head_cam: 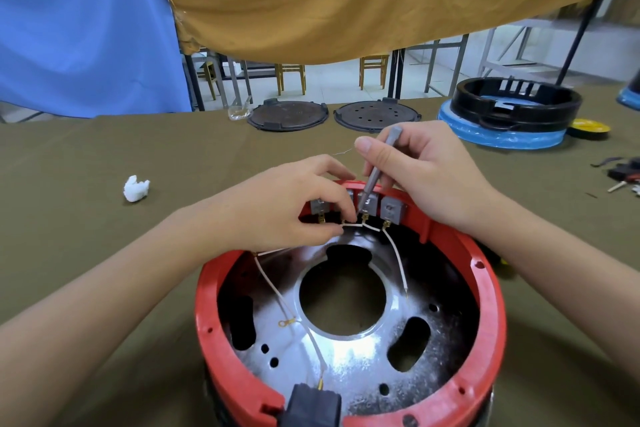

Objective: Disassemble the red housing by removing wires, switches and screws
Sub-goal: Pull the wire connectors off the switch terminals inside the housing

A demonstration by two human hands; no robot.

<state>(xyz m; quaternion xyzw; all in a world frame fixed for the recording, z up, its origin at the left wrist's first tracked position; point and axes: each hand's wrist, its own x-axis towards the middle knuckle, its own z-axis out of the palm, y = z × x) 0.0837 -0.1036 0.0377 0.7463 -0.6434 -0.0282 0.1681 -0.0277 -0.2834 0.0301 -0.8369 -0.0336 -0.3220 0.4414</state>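
the desk, covered in olive cloth, is seen from above. the red housing is set at the near edge of the desk, its open side up and a shiny metal plate inside it. a black ring is stacked on a blue-wrapped ring near the far right corner. two dark round lids are laid along the far edge. the left hand is held over the far wall of the housing, and a white wire is pinched between its curled fingertips. the right hand is wrapped around a grey screwdriver, whose tip is set against a grey switch on the far wall. a white wad is left toward the left edge of the desk.
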